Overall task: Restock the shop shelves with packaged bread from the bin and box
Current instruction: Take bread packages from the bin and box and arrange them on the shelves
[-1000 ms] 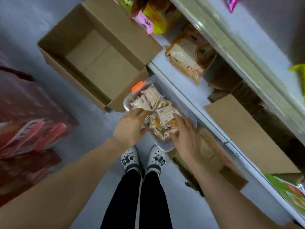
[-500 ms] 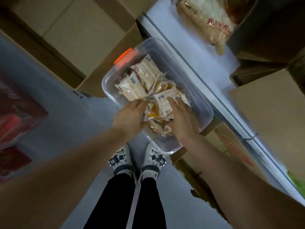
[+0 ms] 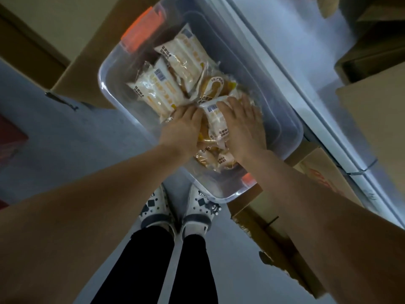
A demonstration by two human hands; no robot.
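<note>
You had leaned in closer than half a second before, both arms deeper in the clear plastic bin with orange latches on the floor. Your right grip lay released, fingers flat on a white-and-yellow bread packet. Your left grip touched the packet's other side, and I couldn't tell whether it was clenched.

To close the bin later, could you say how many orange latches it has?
2: one latch at the bin's far end, one at its near end. Others may be hidden.
</note>
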